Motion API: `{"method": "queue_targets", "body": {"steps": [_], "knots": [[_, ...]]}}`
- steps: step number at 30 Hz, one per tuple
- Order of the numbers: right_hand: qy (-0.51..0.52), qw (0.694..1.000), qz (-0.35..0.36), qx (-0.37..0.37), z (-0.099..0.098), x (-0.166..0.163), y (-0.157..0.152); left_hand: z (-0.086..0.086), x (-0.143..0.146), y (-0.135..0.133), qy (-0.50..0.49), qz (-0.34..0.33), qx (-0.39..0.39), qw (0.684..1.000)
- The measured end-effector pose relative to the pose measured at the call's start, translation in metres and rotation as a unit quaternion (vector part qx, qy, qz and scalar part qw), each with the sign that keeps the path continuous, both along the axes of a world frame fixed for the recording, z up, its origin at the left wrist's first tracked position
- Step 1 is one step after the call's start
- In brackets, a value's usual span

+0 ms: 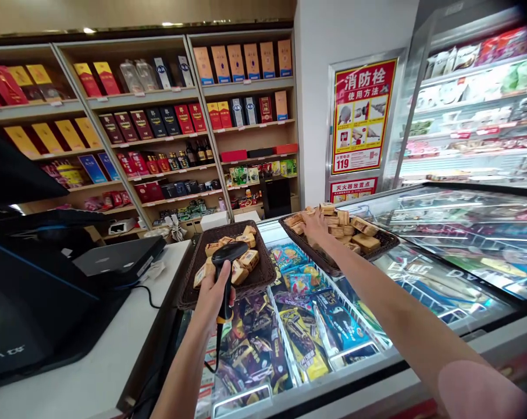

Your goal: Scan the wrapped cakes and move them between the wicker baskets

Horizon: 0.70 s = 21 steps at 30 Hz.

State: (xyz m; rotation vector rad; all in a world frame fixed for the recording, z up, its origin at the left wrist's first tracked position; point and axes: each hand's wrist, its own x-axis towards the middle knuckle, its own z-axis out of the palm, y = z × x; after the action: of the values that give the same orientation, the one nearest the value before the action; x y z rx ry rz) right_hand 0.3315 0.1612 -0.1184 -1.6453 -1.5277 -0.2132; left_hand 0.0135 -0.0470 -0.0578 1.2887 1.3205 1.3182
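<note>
My left hand is wrapped around the handle of a black handheld barcode scanner, whose head is above the left brown woven basket. Several small tan wrapped packages with printed labels lie in that basket, some partly hidden by the scanner. On the right, my arm stretches forward to a second woven basket, heaped with similar packages. At its left end my right hand has its fingers bent around a small tan wrapped package, partly hidden by the hand.
Both baskets rest on a glass-topped chest freezer with bagged frozen goods inside. A white counter with a dark checkout machine stands at left. The scanner's cable hangs down. Stocked shelves line the back.
</note>
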Motion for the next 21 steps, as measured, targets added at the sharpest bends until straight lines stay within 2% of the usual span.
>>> {"method": "queue_targets", "body": {"steps": [4, 9, 16, 21], "knots": [[-0.004, 0.999, 0.007, 0.031, 0.001, 0.006, -0.009, -0.001, 0.003, -0.002, -0.002, 0.0, 0.002, 1.0], [-0.041, 0.992, 0.054, 0.104, 0.0, 0.003, -0.039, -0.001, 0.008, -0.005, 0.006, -0.013, 0.002, 1.0], [-0.042, 0.969, 0.185, 0.156, -0.016, -0.032, -0.084, 0.002, 0.015, -0.019, 0.014, -0.025, -0.002, 1.0], [-0.044, 0.956, 0.232, 0.175, -0.023, -0.055, -0.113, -0.002, 0.013, -0.022, 0.042, -0.051, -0.002, 0.998]]}}
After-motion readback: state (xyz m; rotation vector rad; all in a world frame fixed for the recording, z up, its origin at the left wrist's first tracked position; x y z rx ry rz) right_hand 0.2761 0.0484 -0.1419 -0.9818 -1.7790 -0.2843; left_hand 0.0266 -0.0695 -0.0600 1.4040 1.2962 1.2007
